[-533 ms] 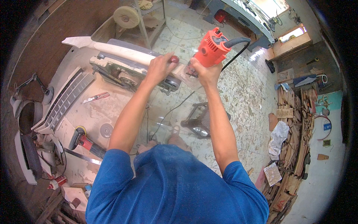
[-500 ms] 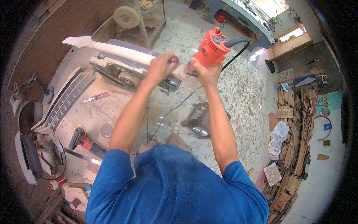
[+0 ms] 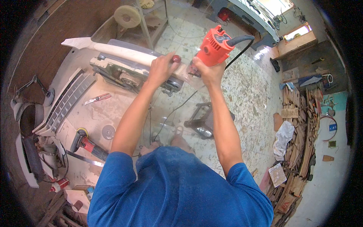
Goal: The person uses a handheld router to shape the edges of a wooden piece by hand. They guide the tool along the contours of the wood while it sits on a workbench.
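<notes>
Little had moved since the earlier frame: the top of the orange router [image 3: 214, 49] sat slightly higher in view, while the 2 hands kept nearly the same places. The right hand [image 3: 210, 72] was wrapped around the router's lower body, and the left hand [image 3: 162, 70] looked closed on the dark red knob [image 3: 176, 58]. The router stood over the right end of the long pale workpiece [image 3: 124, 52]; whether its clear base touched fully could not be told. Good control seemed to call for that base held flat, with even pressure from each hand and no rocking. The workpiece ran just beyond a greenish machine [image 3: 124, 77], its flared left end well apart from the hands, so steady support mattered. The thick cord [image 3: 244, 49], leaving the router's top, was best kept slack. Farther out, a red-handled knife [image 3: 97, 99] lay on the worktop [image 3: 94, 117].
</notes>
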Available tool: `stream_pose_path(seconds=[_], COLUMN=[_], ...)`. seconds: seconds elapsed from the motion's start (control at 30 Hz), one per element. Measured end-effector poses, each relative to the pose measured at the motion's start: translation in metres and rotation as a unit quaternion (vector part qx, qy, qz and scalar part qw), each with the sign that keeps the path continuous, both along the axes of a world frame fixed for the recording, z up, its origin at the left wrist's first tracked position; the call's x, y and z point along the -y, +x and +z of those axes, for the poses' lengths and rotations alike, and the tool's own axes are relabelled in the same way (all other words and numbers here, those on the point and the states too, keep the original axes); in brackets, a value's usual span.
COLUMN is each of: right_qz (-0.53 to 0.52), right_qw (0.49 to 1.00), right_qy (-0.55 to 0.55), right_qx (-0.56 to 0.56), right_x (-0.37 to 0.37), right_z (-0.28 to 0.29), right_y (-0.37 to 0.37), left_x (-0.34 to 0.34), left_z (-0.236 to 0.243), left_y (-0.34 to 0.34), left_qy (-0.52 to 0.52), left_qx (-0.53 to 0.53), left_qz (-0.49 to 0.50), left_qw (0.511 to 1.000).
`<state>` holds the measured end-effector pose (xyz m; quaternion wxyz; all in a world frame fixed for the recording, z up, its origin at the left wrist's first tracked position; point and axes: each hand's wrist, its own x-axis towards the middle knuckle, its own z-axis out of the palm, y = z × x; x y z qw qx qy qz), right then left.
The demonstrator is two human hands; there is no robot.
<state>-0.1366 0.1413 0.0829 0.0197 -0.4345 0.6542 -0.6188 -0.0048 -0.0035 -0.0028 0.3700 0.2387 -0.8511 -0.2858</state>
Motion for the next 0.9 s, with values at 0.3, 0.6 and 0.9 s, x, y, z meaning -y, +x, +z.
stream_pose_path(seconds=[0.3, 0.6, 0.9], right_qz=[-0.022, -0.024, -0.012], right_qw=[1.000, 1.000, 1.000], right_qy=[0.008, -0.003, -0.019], right_qx=[0.017, 0.019, 0.008], right_x=[-0.004, -0.006, -0.004], right_z=[-0.001, -0.001, 0.001], right_y=[0.012, 0.019, 0.017], left_x=[0.007, 0.010, 0.010], left_z=[-0.004, -0.005, -0.004], left_y=[0.002, 0.005, 0.004], left_qy=[-0.003, -0.002, 0.003], left_qx=[0.016, -0.013, 0.007], left_qz=[-0.018, -0.041, -0.036], left_qw=[1.000, 0.999, 0.999])
